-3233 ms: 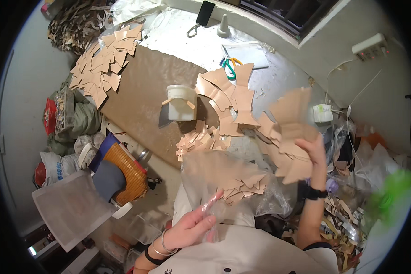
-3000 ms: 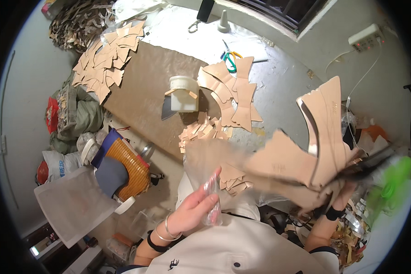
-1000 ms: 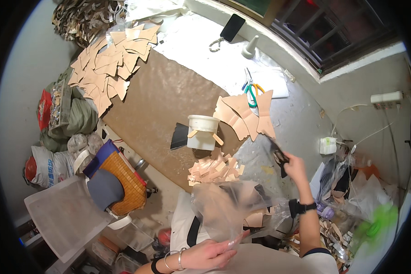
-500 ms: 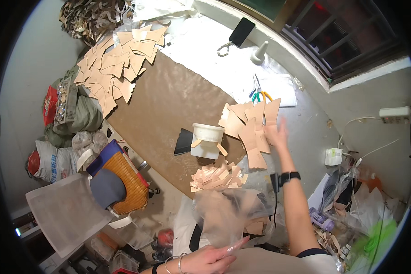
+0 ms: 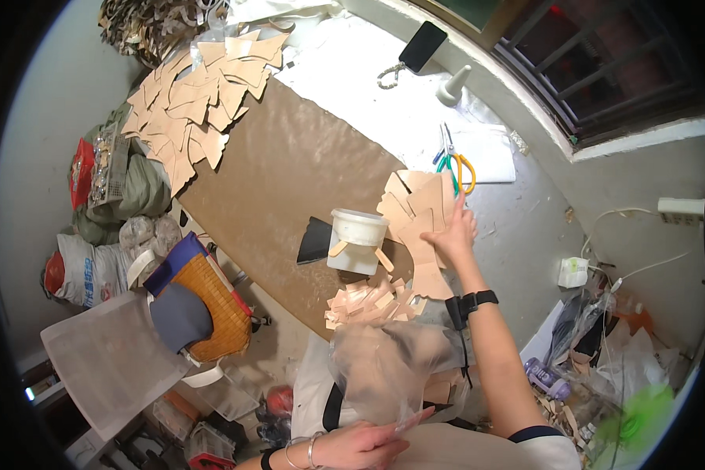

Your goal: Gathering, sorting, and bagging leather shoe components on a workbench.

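My right hand point(image 5: 456, 235) is at the right edge of an overlapping pile of tan leather-like cut pieces point(image 5: 415, 205). Its thumb lies across the top pieces and its index finger stretches along their edge; the fingers are apart. Just beyond the fingertips lie scissors with orange and green handles point(image 5: 456, 168). Low in view, by my lap, is my left hand point(image 5: 360, 446), with fingers stretched out and spread. Beside it a clear plastic bag point(image 5: 392, 356) drapes over my lap, its film reaching the fingers; no grasp on it can be made out.
A white tub point(image 5: 359, 227) with wooden sticks stands left of the pile. Small tan scraps point(image 5: 372, 304) are heaped nearer me. Many more tan pieces point(image 5: 188, 110) cover the table's far left. A phone point(image 5: 423, 47) and a nozzle-topped bottle point(image 5: 453, 86) sit by the window.
My right hand has moved left, and the right-hand cut pieces now sit closer together, uncovering more of the scissors. My left hand stays almost in place.
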`<state>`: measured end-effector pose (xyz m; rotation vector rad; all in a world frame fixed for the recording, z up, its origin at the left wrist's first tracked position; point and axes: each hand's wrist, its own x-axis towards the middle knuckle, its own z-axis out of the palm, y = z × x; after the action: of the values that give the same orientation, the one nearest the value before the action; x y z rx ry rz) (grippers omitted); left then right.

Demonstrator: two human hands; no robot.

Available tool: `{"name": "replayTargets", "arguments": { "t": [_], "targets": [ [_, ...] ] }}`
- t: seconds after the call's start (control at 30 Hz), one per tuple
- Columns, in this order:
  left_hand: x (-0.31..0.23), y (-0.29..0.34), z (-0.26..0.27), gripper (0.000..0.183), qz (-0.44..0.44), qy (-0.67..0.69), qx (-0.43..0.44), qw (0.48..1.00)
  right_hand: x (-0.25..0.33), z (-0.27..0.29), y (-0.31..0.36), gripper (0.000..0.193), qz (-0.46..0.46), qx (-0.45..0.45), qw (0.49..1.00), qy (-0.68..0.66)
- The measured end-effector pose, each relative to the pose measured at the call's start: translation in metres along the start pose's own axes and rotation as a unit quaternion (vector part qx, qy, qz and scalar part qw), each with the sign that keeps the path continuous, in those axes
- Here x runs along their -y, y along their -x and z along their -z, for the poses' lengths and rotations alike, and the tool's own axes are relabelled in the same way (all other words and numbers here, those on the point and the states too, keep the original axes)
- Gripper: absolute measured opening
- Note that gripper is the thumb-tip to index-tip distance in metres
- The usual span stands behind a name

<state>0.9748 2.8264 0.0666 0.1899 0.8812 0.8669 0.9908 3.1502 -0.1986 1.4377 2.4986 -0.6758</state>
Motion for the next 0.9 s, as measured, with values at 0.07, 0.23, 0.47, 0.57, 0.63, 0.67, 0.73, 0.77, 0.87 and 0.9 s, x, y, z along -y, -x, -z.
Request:
{"name": "replayTargets", "arguments": {
  "t": [0.07, 0.23, 0.47, 0.57, 0.63, 0.67, 0.73, 0.77, 0.87, 0.9],
  "targets": [
    [-0.001, -0.001, 0.005, 0.02, -0.053, -0.096, 0.045, 0.993, -0.018, -0.009, -0.011, 0.125, 0.003, -0.064, 0.996, -0.055],
    [0.019, 0.0, -0.002, 0.022, -0.045, 0.012, 0.038, 0.998, 0.004, -0.021, 0.004, 0.119, 0.053, 0.017, 0.997, -0.052],
    [0.023, 0.006, -0.001, 0.015, -0.119, -0.25, 0.016, 0.961, 0.014, -0.024, -0.002, 0.103, -0.056, -0.016, 0.998, -0.04],
    [0.032, 0.002, -0.008, 0.063, -0.132, -0.109, 0.042, 0.984, 0.014, -0.034, 0.003, 0.098, -0.027, -0.062, 0.996, -0.056],
    [0.029, 0.006, -0.009, 0.063, -0.142, -0.136, 0.037, 0.98, 0.019, -0.021, 0.007, 0.097, -0.02, -0.045, 0.999, -0.015],
    [0.027, 0.008, -0.008, 0.064, -0.152, -0.165, 0.035, 0.974, 0.025, -0.015, 0.008, 0.095, -0.016, -0.03, 0.999, 0.027],
    [0.028, 0.01, -0.01, 0.063, -0.136, -0.175, 0.035, 0.974, 0.022, -0.018, 0.003, 0.093, -0.011, -0.019, 1.0, 0.02],
    [0.029, 0.01, -0.012, 0.063, -0.119, -0.186, 0.039, 0.975, 0.019, -0.017, 0.0, 0.09, -0.009, -0.01, 1.0, 0.013],
    [0.036, 0.013, -0.017, 0.063, -0.135, -0.207, 0.02, 0.969, 0.017, -0.016, 0.001, 0.093, 0.0, -0.004, 1.0, -0.017],
    [0.038, 0.014, -0.019, 0.063, -0.136, -0.206, 0.017, 0.969, 0.018, -0.017, 0.004, 0.093, 0.003, -0.002, 1.0, -0.016]
  ]
}}
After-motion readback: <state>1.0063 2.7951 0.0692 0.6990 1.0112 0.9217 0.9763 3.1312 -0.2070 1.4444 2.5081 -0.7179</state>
